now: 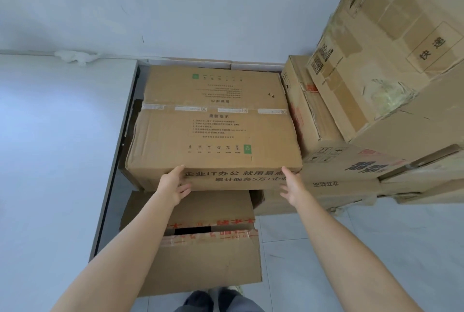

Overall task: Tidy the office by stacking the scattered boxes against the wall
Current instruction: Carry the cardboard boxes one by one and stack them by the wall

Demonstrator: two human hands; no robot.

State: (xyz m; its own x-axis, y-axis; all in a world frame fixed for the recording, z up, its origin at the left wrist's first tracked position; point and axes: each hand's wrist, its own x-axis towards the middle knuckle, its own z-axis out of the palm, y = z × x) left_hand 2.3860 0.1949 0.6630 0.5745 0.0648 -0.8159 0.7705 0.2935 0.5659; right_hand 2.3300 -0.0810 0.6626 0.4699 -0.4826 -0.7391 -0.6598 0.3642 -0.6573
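Both your arms reach straight ahead toward 12 o'clock, bare along their whole visible length. Your left hand (174,183) lies on the near face of the box (216,120). Its thumb is up at the top edge and its fingers are spread and straight, pointing down to the lower edge; it presses and does not clasp. Your right hand (291,186) mirrors it near the box's right corner, thumb at the top edge, fingers straight and angled toward 7 o'clock. The box sits level on a lower box (208,256), which juts out toward you at 6 o'clock with its top flaps parted. The box's far edge lies close to the wall (175,10) at 12 o'clock; whether the two touch cannot be told. At 9 o'clock a narrow dark gap separates the box from the white desk (50,136). At 3 o'clock its right side stands just beside a stack (364,80) of boxes that rises higher than it. Bare floor (351,249) shows at 4 o'clock.
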